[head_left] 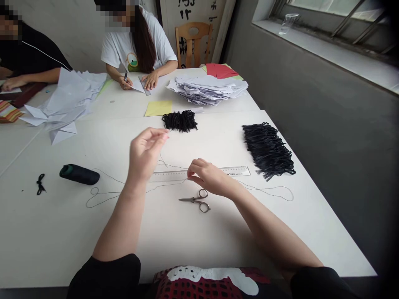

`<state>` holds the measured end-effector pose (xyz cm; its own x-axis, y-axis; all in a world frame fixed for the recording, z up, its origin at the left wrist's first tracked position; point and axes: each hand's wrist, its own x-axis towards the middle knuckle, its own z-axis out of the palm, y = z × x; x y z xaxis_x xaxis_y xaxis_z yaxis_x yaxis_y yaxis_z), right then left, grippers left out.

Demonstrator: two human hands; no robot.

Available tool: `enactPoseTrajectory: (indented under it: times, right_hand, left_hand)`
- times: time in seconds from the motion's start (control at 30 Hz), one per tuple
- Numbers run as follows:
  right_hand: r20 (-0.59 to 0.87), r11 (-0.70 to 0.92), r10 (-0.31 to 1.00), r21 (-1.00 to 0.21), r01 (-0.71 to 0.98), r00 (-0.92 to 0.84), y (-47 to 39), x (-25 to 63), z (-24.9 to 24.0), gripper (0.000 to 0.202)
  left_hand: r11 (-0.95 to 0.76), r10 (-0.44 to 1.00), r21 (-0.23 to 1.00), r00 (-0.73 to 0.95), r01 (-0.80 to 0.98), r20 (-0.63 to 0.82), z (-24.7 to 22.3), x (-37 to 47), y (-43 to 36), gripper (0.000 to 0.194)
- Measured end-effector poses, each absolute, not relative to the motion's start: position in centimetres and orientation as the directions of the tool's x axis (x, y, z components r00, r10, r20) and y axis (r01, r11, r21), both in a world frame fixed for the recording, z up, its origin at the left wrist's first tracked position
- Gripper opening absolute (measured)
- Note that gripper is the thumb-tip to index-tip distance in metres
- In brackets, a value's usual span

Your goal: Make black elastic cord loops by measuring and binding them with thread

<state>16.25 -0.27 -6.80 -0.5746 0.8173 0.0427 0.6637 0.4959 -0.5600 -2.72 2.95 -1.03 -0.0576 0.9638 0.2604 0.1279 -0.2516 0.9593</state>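
My left hand [147, 150] is raised above the table with its thumb and fingertips pinched on a thin dark thread that hangs down from them. Lower and to the right, my right hand [204, 174] pinches the thread near the clear ruler [238, 171], just above the scissors [196, 200]. The thread [102, 193] lies in loose loops to both sides of my hands. A spool of black thread [81, 174] rests on its side at the left. Beyond my left hand is a small bunch of black cords [180, 121]; a larger bunch [268, 149] lies at the right.
Two people sit across the table [93, 249]; one holds a pen and a ruler [144, 86]. Paper piles [205, 89] stand at the far side and the left [67, 97]. A yellow sheet [158, 108] and a small black knotted cord [40, 184] also lie there.
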Motion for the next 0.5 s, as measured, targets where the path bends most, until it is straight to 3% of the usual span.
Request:
enactPoseTrajectory:
  times: [0.1, 0.2, 0.5]
  right_hand:
    - [0.313, 0.616, 0.778, -0.551, 0.563, -0.544, -1.2, 17.8, -3.5, 0.007]
    - [0.493, 0.677, 0.734, -0.476, 0.561, -0.467, -1.9, 19.0, -1.7, 0.004]
    - [0.569, 0.653, 0.726, -0.398, 0.644, -0.385, -1.9, 20.4, -1.2, 0.005]
  left_hand:
    - [0.055, 0.969, 0.994, 0.246, -0.094, -0.030, -1.6, -0.8, 2.1, 0.017]
    - [0.223, 0.905, 0.966, 0.398, -0.133, -0.153, -2.0, 0.6, 1.4, 0.019]
    - [0.176, 0.891, 0.983, 0.416, 0.050, -0.181, -2.1, 1.1, 0.8, 0.018]
